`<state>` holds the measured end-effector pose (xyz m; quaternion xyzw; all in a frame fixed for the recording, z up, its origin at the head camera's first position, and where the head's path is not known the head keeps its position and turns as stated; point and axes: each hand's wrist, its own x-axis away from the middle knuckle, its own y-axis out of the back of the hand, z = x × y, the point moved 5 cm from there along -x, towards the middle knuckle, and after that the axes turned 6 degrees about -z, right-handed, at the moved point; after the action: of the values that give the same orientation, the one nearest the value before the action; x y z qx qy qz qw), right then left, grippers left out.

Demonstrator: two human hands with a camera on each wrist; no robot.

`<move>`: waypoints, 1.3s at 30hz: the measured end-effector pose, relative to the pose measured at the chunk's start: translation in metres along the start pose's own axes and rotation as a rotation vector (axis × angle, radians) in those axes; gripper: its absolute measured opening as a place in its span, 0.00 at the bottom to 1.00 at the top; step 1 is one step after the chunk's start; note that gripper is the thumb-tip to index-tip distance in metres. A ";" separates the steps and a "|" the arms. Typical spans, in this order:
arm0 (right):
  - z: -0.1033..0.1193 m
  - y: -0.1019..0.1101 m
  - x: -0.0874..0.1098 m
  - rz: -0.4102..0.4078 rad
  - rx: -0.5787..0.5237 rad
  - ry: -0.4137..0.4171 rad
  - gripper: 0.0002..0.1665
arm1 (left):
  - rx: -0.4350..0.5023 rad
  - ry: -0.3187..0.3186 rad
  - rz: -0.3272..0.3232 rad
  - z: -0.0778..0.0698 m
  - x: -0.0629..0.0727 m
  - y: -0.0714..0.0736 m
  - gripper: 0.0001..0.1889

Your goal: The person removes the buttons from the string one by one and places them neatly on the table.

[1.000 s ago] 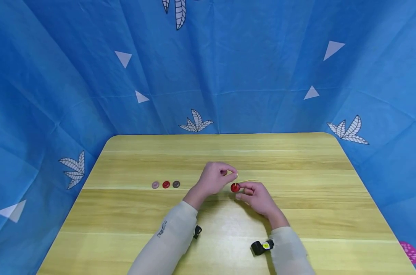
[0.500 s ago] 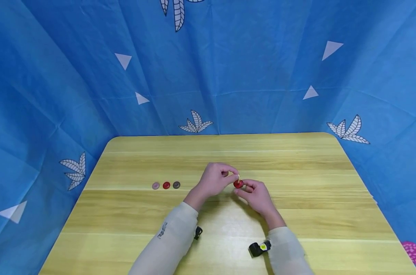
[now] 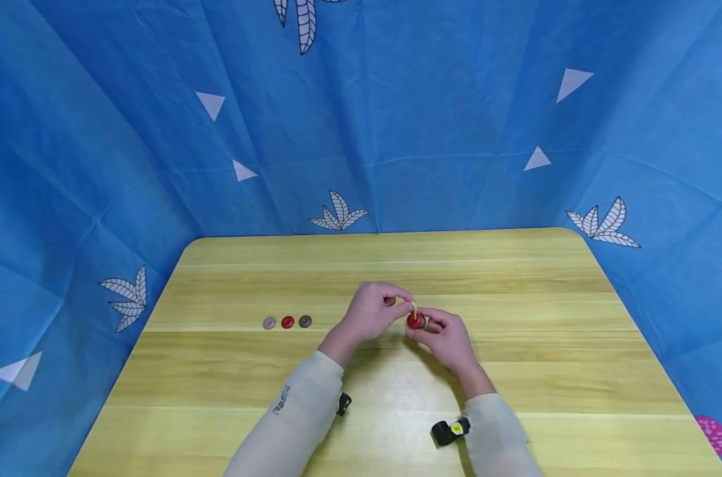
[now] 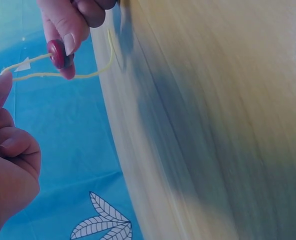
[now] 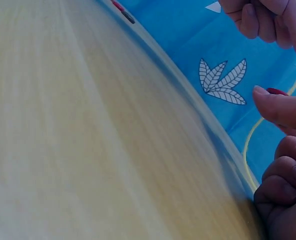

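Observation:
My right hand [image 3: 447, 338] pinches a red button [image 3: 415, 320] between thumb and fingertips above the table. Something darker, possibly another button, shows behind it. A yellow string [image 4: 45, 75] comes out of the button's face, and the fingertips of my left hand [image 3: 375, 310] pinch it close by. In the left wrist view the string doubles back from those fingertips, passing below the button with its other end hanging loose. The right wrist view shows the red button [image 5: 277, 91] mostly hidden by the right thumb.
A pinkish button [image 3: 269, 322], a red one [image 3: 287, 322] and a dark grey one [image 3: 305, 321] lie in a row to the left on the wooden table [image 3: 218, 371]. A blue patterned curtain [image 3: 444, 119] hangs behind the table's far edge.
The right hand has brought the red button slightly up and right, closer to the left fingertips. Less string shows between them. The button now faces more toward the head camera than half a second ago.

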<state>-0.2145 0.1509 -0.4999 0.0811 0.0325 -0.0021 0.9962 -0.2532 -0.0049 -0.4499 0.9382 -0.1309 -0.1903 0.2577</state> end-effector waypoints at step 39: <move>-0.005 -0.003 -0.004 -0.039 -0.027 -0.007 0.11 | -0.019 0.044 0.015 0.011 0.003 0.001 0.04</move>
<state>-0.2191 0.1487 -0.5048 0.0672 0.0304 -0.0215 0.9970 -0.2553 -0.0112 -0.4590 0.9387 -0.1304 -0.1687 0.2708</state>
